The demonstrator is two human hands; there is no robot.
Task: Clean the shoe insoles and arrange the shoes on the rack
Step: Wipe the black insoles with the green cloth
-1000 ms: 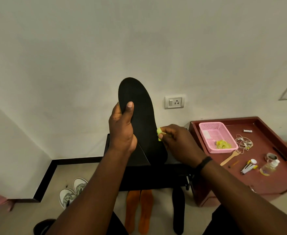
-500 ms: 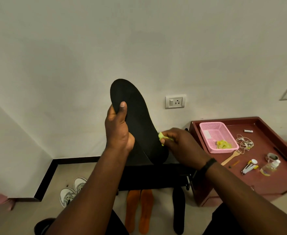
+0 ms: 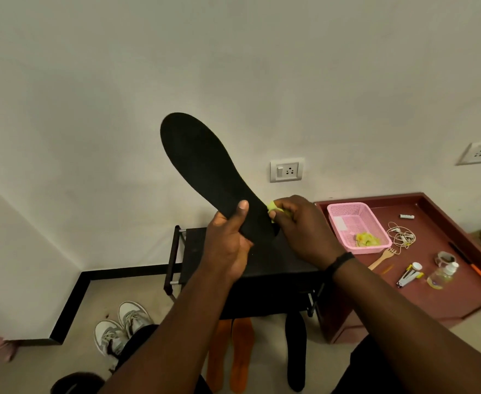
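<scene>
Black insole [image 3: 205,169] tilted left, left hand [image 3: 228,245] gripping heel, right hand [image 3: 301,231] fingers pinching yellow-green cloth [image 3: 273,208].

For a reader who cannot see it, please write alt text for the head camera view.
The left hand holds up a black insole while the right hand presses a yellow-green cloth against its edge. Below are a black shoe rack, orange insoles and white sneakers on the floor.

Floor [image 3: 159,314]: grey sneakers [image 3: 121,327], orange insoles [image 3: 230,354], black insole [image 3: 296,354].
</scene>
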